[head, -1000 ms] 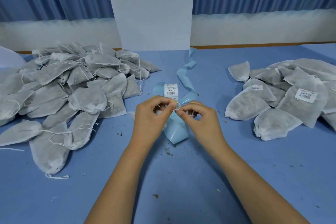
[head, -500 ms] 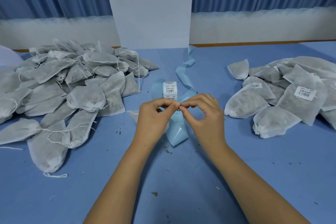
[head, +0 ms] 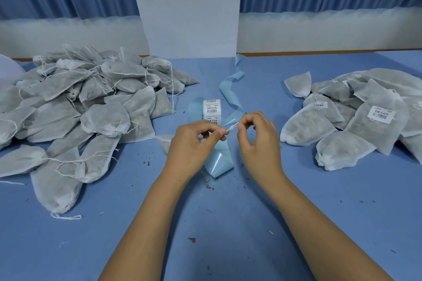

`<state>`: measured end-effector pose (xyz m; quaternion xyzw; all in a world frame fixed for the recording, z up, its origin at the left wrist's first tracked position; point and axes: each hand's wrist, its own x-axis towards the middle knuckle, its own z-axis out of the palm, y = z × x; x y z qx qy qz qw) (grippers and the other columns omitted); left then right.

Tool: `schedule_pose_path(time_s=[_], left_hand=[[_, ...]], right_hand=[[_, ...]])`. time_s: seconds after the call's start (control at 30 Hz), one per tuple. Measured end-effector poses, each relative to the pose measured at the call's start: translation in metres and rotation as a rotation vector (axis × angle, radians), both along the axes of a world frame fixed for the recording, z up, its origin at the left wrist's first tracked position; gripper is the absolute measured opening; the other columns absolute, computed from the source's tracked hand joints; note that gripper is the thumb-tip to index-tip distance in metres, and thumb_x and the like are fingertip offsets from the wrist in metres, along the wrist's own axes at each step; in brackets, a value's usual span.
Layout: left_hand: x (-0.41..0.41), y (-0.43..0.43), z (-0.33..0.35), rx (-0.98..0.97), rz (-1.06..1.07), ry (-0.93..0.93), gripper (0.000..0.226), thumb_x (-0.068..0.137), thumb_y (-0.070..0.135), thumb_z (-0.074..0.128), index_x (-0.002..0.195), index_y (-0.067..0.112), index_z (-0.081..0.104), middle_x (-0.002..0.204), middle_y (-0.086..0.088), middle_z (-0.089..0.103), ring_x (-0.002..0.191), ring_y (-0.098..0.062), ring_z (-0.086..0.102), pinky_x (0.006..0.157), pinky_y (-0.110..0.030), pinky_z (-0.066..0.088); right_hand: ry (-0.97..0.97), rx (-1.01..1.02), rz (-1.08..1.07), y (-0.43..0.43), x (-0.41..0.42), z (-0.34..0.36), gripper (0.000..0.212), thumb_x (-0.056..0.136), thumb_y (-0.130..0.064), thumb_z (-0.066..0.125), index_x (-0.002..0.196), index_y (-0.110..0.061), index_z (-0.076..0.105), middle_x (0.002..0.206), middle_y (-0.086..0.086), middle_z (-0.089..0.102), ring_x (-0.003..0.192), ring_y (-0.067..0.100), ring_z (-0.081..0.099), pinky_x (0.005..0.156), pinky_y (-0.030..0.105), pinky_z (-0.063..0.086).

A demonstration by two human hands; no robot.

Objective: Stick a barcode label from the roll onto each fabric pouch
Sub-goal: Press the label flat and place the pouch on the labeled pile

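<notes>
A white strip [head: 231, 128], possibly a label, was pinched at its ends by left hand [head: 194, 143] and right hand [head: 258, 141], slanted up rightward. The roll [head: 212, 109] was seen just beyond, and unlabelled pouches [head: 105, 118] were heaped leftward.

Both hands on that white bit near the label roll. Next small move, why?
Probably hold the white strip with the right hand alone and reach the left hand to the left pile for a pouch: both hands pinch the strip, neither holds a pouch, that pile shows no labels.
</notes>
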<state>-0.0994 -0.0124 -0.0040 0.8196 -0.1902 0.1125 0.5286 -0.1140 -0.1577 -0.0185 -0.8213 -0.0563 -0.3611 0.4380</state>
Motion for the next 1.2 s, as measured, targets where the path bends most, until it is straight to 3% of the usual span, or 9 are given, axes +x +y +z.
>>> schedule_pose_path(time_s=[0.17,0.27,0.43,0.5,0.57,0.73,0.93,1.13,1.2], left_hand=[[0.005,0.016,0.003,0.177,0.022,0.041,0.011,0.085,0.031,0.073,0.075,0.035,0.071,0.081,0.022,0.070,0.084,-0.001,0.061,0.079,-0.028,0.047],[0.006,0.026,0.005,0.296,0.055,0.095,0.003,0.079,0.038,0.076,0.080,0.037,0.073,0.085,0.020,0.071,0.089,-0.008,0.064,0.083,-0.036,0.051],[0.009,0.033,0.007,0.277,0.086,0.150,0.010,0.076,0.036,0.079,0.070,0.037,0.072,0.072,0.015,0.070,0.073,-0.004,0.062,0.071,-0.031,0.050],[0.013,0.033,0.005,0.208,0.194,0.118,0.016,0.078,0.034,0.079,0.066,0.032,0.068,0.068,0.013,0.068,0.066,-0.006,0.060,0.066,-0.030,0.048],[0.016,0.034,0.003,0.137,0.313,0.065,0.020,0.082,0.034,0.075,0.068,0.027,0.062,0.070,0.011,0.065,0.063,-0.004,0.057,0.063,-0.028,0.046],[0.016,0.034,0.006,-0.150,0.431,-0.003,0.031,0.092,0.028,0.062,0.066,0.021,0.048,0.050,0.014,0.048,0.044,0.000,0.041,0.048,-0.011,0.034],[0.014,0.032,0.012,-0.476,0.349,0.137,0.026,0.095,0.028,0.061,0.075,0.013,0.054,0.058,0.005,0.034,0.050,-0.002,0.031,0.047,-0.014,0.030],[0.009,0.024,0.015,-0.582,0.087,0.228,0.010,0.085,0.030,0.063,0.083,0.022,0.058,0.070,0.005,0.058,0.064,-0.009,0.051,0.063,-0.028,0.040],[0.007,0.021,0.013,-0.485,-0.082,0.229,0.029,0.075,0.033,0.070,0.101,0.026,0.057,0.093,0.007,0.071,0.085,-0.010,0.066,0.075,-0.028,0.051]], right_hand=[[0.193,0.416,0.081,-0.010,0.003,0.010,0.019,0.096,-0.006,0.047,0.082,-0.017,0.052,0.077,-0.006,0.058,0.066,-0.006,0.050,0.064,0.008,0.036],[0.222,0.551,0.075,-0.016,0.007,0.012,0.016,0.097,-0.006,0.044,0.086,-0.011,0.054,0.076,-0.006,0.060,0.069,-0.005,0.054,0.069,0.009,0.039],[0.220,0.664,0.029,-0.017,0.009,0.011,0.022,0.095,-0.006,0.047,0.079,-0.017,0.055,0.070,-0.011,0.059,0.070,0.004,0.053,0.063,0.009,0.039],[0.115,0.568,-0.012,-0.010,0.002,0.013,0.021,0.093,-0.003,0.049,0.078,-0.017,0.054,0.072,-0.008,0.057,0.070,0.003,0.052,0.068,0.012,0.040],[-0.073,0.253,-0.009,0.004,-0.009,0.013,0.014,0.088,-0.004,0.050,0.078,-0.013,0.053,0.078,-0.003,0.056,0.076,0.006,0.050,0.074,0.020,0.038],[-0.260,-0.304,0.253,0.047,-0.023,0.003,0.010,0.085,-0.012,0.053,0.078,-0.006,0.059,0.089,0.001,0.061,0.084,0.017,0.053,0.079,0.023,0.033],[-0.017,-0.176,0.254,0.043,-0.019,-0.005,0.004,0.085,-0.014,0.058,0.083,-0.013,0.062,0.132,-0.002,0.041,0.124,0.017,0.038,0.103,0.024,0.027],[0.072,0.022,0.371,0.037,-0.017,0.000,0.007,0.083,-0.001,0.060,0.081,-0.007,0.057,0.116,0.003,0.045,0.098,-0.002,0.051,0.084,0.007,0.036],[0.060,0.075,0.313,0.034,-0.015,0.001,0.009,0.082,0.002,0.062,0.079,-0.005,0.058,0.113,0.004,0.048,0.094,-0.002,0.052,0.082,0.008,0.036]])
